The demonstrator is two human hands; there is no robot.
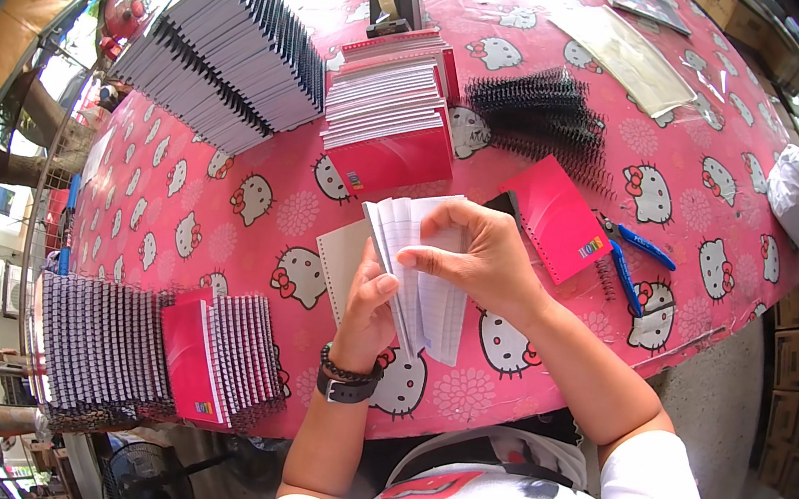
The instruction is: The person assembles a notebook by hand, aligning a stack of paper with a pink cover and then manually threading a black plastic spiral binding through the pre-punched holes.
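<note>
Between my hands is a sheaf of ruled notebook sheets (423, 298), its leaves partly fanned apart. My left hand (366, 311) grips the sheaf by its left side, thumb in front. The thumb and curled fingers of my right hand (479, 255) close on the upper leaves. Behind the left hand, a cream card (336, 256) with punched holes along its edge shows in part. Right of my hands, a pink punched notebook cover (562, 215) lies flat, with blue-handled pliers (632, 265) beside it.
A tall block of notebook pages (234, 46) stands far left, next to stacked pink-covered pads (392, 117). Black spiral coils (543, 117) lie beyond the cover. Coil-bound notebooks (105, 342) fill the near left. A tape dispenser (394, 1) sits at the back of the pink patterned tablecloth (298, 216).
</note>
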